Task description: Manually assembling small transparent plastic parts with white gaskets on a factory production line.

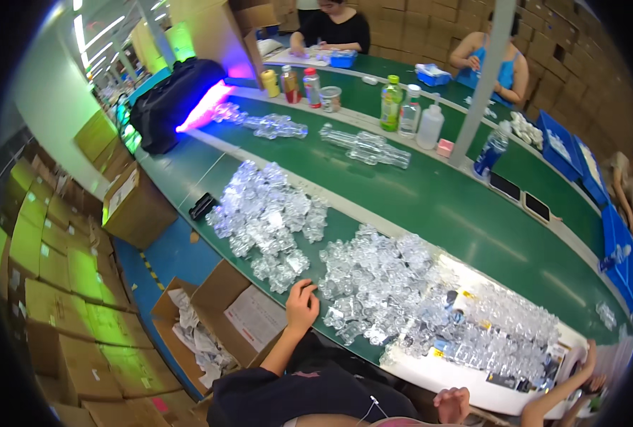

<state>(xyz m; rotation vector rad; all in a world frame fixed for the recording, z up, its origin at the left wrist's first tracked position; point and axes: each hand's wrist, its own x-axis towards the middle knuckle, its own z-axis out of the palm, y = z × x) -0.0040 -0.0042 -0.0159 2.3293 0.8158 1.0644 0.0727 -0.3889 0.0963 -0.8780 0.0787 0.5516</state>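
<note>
My left hand (303, 306) is at the near edge of the green table (444, 205), its fingers loosely bent and apart, nothing visible in them. It lies between two heaps of clear plastic pieces: a left heap (265, 217) and a larger right heap (377, 281). Close to my body, below the white board (430, 368), my right hand (452, 406) is raised with loosely curled fingers, and no object shows in it. Rows of clear pieces (505, 349) lie on that board, right of the larger heap.
Another person's arms (558, 388) reach in at the right. An open carton (220, 320) stands left of me. Clear assembled figures (366, 146) lie across the table near bottles (409, 110), a black-covered machine (174, 103) and a grey post (483, 85). Two people sit beyond.
</note>
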